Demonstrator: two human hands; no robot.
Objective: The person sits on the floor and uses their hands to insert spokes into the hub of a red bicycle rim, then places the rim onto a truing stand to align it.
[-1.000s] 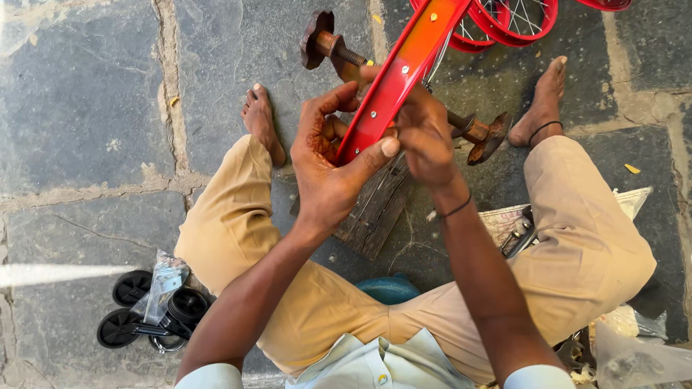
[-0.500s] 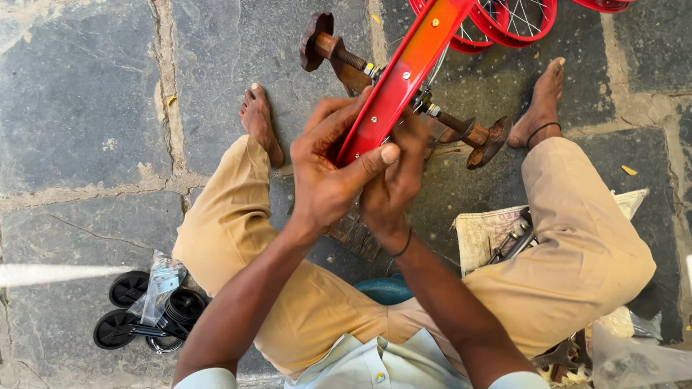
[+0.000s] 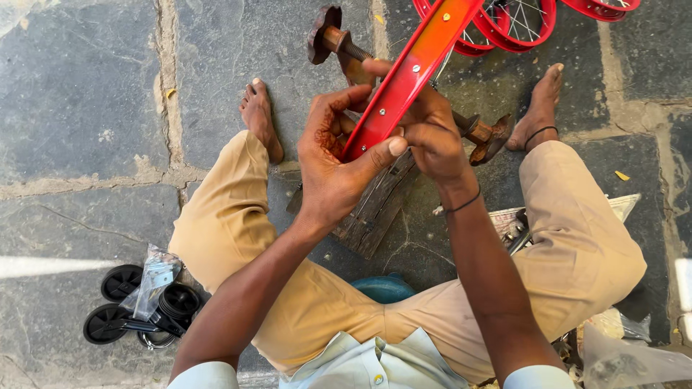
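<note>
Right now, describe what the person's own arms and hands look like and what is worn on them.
Both arms are bare from just above the elbow down. Short pale blue sleeves end at the bottom edge of the picture. The right hand has a thin black band around its wrist. The left hand wears nothing: no gloves, rings or watch show.

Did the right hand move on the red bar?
Yes. The right hand slid up the red bar, away from the wooden board.

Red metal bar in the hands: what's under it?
Under the red metal bar sits a rusty threaded rod with end discs, and a worn wooden board on the stone floor. The left hand and right hand cover the rod's middle.
</note>
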